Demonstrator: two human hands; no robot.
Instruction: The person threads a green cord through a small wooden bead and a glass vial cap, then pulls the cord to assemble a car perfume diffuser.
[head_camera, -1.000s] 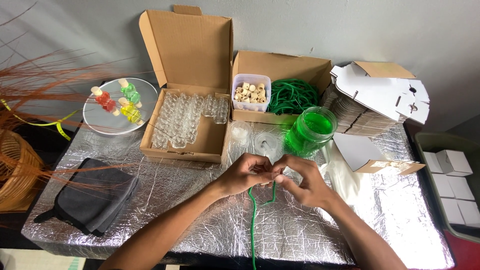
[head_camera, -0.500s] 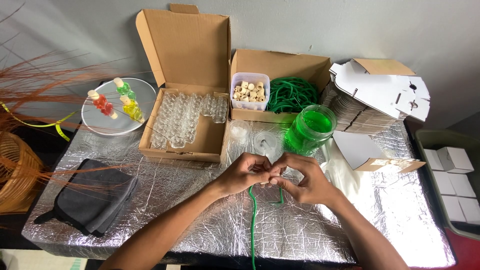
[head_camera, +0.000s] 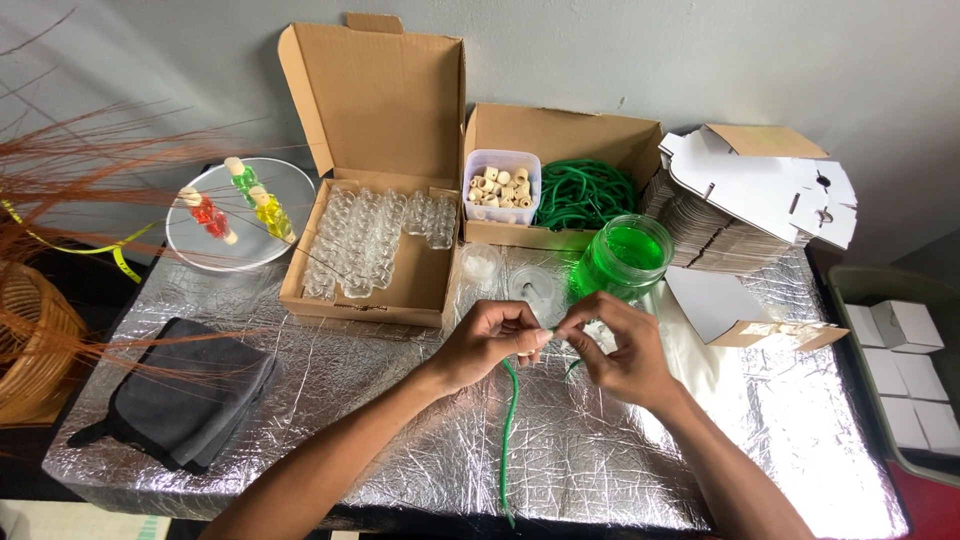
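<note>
Since earlier, our left hand (head_camera: 487, 343) and right hand (head_camera: 620, 350) barely shift; fingers (head_camera: 535, 338) stay pinched shut on green cord (head_camera: 510, 420) over foil worktop (head_camera: 400, 430).

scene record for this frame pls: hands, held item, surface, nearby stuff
left hand: pinches green cord at its top end
right hand: fingertips meet the left's, on something small, unclear
cord: hangs down over table's front edge
surface: foil-covered table
behind hands: green jar, open
boxes: glass vials; cork tub; cord coil
left: plate, dark cloth

Both forearms angle inward, left hand (head_camera: 490, 343) and right hand (head_camera: 618, 348) meeting fingertip to fingertip, each grip pinched.
</note>
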